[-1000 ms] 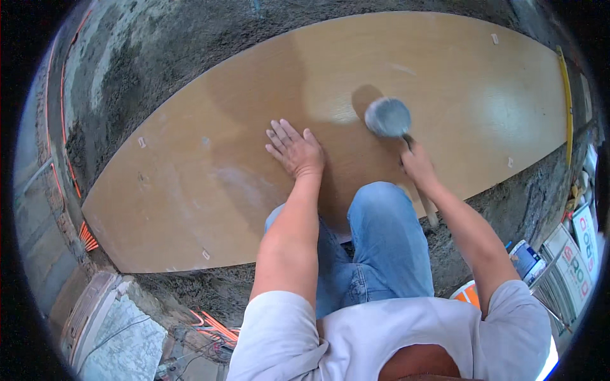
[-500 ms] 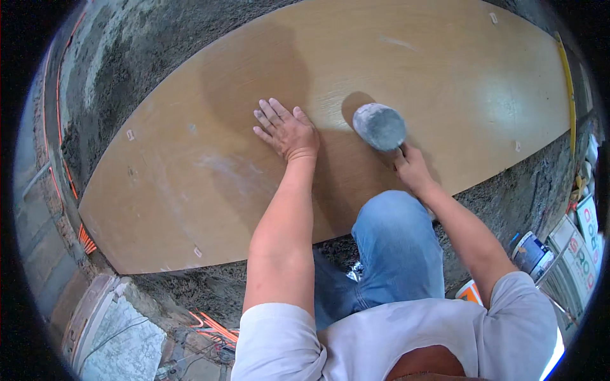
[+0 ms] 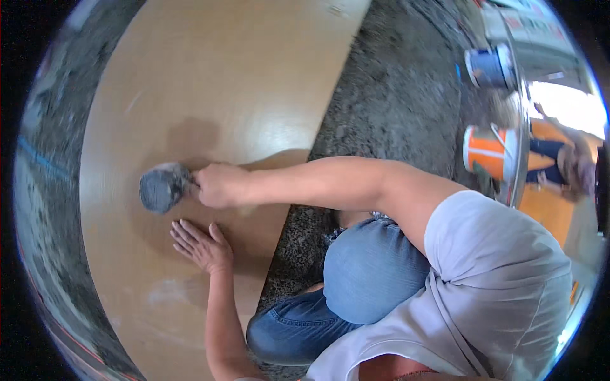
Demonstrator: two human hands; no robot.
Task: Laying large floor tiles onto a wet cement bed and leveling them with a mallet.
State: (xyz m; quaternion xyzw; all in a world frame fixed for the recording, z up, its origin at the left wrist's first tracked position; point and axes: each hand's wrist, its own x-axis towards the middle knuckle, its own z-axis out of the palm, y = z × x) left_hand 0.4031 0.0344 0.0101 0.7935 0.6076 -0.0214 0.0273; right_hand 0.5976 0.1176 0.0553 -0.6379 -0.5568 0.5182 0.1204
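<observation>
A large, glossy beige tile (image 3: 241,70) lies flat over rough grey mortar, its surface smudged with whitish dust. My left hand (image 3: 204,246) is laid palm down on it, fingers stretched out and dusty. In my right hand (image 3: 219,185) is the handle of a mallet, gripped close behind the head. The mallet's (image 3: 164,188) thick round head is dark grey with pale dust on it, and it sits just beyond my left fingertips. Whether the head touches the tile or hovers over it, I cannot tell.
Rough mortar (image 3: 394,89) runs along the tile's right edge, beside my bent knee (image 3: 375,270). An orange and white bucket (image 3: 488,152) and a blue and white bucket (image 3: 489,66) stand at the right. Farther right, a blurred person (image 3: 559,159) is partly visible.
The view has swung to the right, bringing the buckets and another person into sight. My right hand and mallet now lie farther out, past my left hand, which stays flat on the tile.
</observation>
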